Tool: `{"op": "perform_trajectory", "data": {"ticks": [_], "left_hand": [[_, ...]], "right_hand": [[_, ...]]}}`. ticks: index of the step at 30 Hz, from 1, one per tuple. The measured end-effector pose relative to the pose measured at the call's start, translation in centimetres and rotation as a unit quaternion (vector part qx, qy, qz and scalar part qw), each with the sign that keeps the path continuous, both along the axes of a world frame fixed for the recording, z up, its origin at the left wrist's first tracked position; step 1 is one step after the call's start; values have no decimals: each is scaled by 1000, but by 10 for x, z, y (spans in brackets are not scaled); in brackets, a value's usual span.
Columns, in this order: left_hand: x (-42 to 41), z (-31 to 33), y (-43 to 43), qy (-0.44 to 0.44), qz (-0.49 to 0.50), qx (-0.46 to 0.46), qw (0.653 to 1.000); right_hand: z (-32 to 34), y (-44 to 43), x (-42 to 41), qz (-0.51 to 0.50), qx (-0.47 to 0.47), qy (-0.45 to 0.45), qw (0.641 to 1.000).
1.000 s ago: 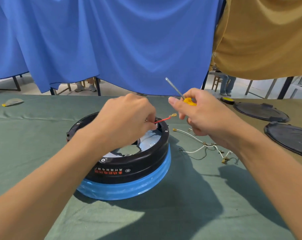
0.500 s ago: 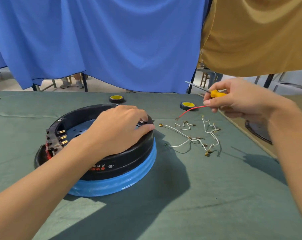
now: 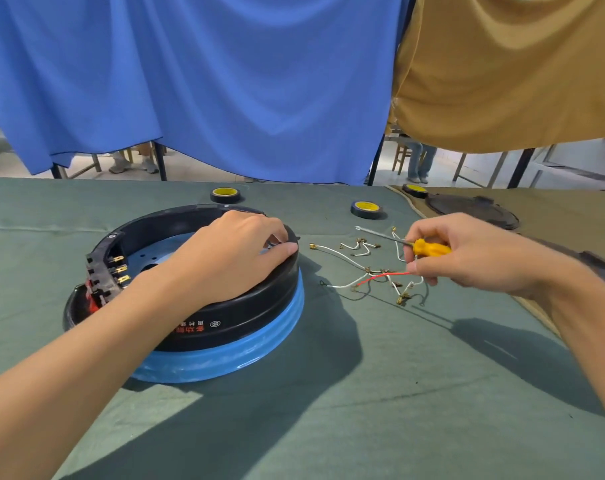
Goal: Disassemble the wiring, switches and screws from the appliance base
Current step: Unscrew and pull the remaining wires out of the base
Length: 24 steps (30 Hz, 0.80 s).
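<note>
- On the green cloth (image 3: 363,410) stands the appliance base (image 3: 225,327); the left hand (image 3: 235,258) lies curled over its black rim.
- Right hand (image 3: 467,254) pinches a red wire (image 3: 380,277) and grips a yellow screwdriver (image 3: 431,248).
- Loose white wires (image 3: 342,254) lie beside the base.

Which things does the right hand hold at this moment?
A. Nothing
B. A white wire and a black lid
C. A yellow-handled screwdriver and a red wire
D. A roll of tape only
C: the right hand holds the yellow-handled screwdriver and pinches the red wire above the white wires.
</note>
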<state>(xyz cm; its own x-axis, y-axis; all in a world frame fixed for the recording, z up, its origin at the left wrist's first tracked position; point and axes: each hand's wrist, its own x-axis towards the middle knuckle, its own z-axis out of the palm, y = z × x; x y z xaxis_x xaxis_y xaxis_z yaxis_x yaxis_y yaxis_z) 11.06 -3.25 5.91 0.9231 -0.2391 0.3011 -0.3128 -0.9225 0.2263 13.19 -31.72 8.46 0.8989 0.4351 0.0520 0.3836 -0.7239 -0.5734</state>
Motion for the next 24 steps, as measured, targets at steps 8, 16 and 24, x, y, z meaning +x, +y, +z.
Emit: {"op": "perform_trajectory", "data": {"ticks": [8,16,24], "left_hand": [[3,-2,3,1,-6,-5,1000],[3,-3,4,5,-10,-10,1000],[3,-1,6,14,-9,7,1000]], "right_hand": [[-43,29,-9,22,-79,-108,991],[-59,44,-2,-12,-83,-103,991],[-40,42,-2,-79,18,-93,992]]}}
